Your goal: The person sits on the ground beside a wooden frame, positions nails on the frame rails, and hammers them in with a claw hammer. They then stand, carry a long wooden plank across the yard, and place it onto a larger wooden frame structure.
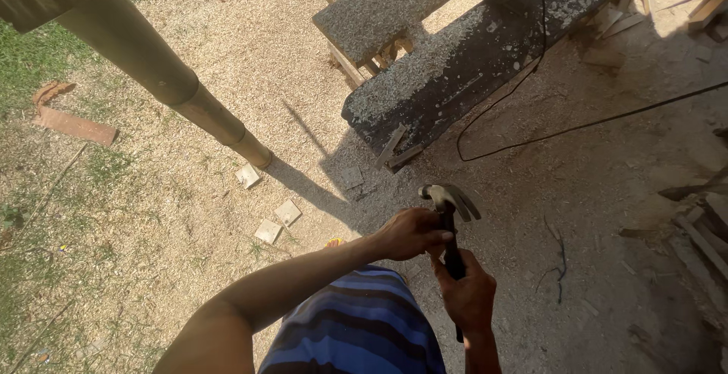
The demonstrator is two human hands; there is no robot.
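1. Right hand (468,294) has its grip wrapped tight around the dark handle of a claw hammer (450,215), head up, above the sawdust ground.
2. Left hand (410,234) closes its grip on the handle just under the hammer head.
3. Beyond the hammer stands a sawdust-covered table (455,63), a black cable (531,135) trailing from it.
4. Left of the table leans a bamboo pole (152,71), with small wood blocks (277,221) near its foot.

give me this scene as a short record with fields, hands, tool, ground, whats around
left hand: wrapped around the upper handle, just under the hammer's head
right hand: gripping the handle lower down
tool: dark metal claw hammer, held upright
ground: sawdust-covered dirt
nearby: sawdust-dusted dark workbench, black cable, small square wood offcuts, slanted bamboo pole
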